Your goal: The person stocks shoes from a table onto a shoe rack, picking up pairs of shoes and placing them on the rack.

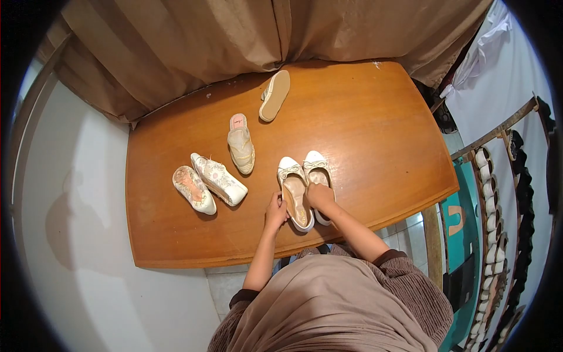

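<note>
A pair of white ballet flats with small bows stands side by side near the table's front edge, toes pointing away from me. My left hand (277, 211) is closed at the outer side of the left ballet flat (299, 202), its fingers against the shoe near the heel. Over the opening of the right ballet flat (317, 164), my right hand (319, 196) is closed on the shoe's inner edge. It hides part of that shoe's middle, and the forearm crosses near its heel.
Left of the flats lie a floral shoe (193, 190) and a floral wedge (220, 180) on its side. Farther back are a beige slip-on mule (240, 146) and a shoe lying sole outward (275, 97). The wooden table (363, 123) meets a brown curtain (193, 41). Shoe racks (489, 193) stand right.
</note>
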### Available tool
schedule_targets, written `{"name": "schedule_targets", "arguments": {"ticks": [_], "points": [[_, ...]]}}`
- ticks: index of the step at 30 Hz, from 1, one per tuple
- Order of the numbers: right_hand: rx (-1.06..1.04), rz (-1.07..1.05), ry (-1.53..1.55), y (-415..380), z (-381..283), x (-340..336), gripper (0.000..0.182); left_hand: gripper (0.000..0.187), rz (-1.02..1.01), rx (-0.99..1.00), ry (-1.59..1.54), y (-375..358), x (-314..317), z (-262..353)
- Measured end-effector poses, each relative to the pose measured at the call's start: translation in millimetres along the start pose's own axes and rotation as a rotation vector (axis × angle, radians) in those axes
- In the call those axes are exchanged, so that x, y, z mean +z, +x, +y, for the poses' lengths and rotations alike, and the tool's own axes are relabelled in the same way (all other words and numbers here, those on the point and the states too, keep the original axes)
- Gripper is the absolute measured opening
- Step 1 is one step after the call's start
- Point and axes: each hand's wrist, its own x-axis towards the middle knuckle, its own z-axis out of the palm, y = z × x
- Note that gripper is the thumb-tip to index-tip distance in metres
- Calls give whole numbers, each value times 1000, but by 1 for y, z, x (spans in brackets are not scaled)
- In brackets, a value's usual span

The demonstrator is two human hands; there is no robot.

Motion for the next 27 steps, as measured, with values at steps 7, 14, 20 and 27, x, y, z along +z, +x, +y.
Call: {"name": "schedule_targets", "arguments": {"ticks": [7, 14, 20, 27], "points": [[30, -85, 37, 1, 6, -4, 36, 27, 57, -17, 56, -1, 1, 8], [-34, -140, 39, 2, 6, -11, 38, 31, 241, 201, 571, 2, 10, 10], [2, -42, 6, -5, 0, -6, 36, 33, 264, 98, 744, 16, 19, 34], [23, -66, -8, -5, 0, -7, 33, 25, 187, 108, 650, 22, 17, 26]]}}
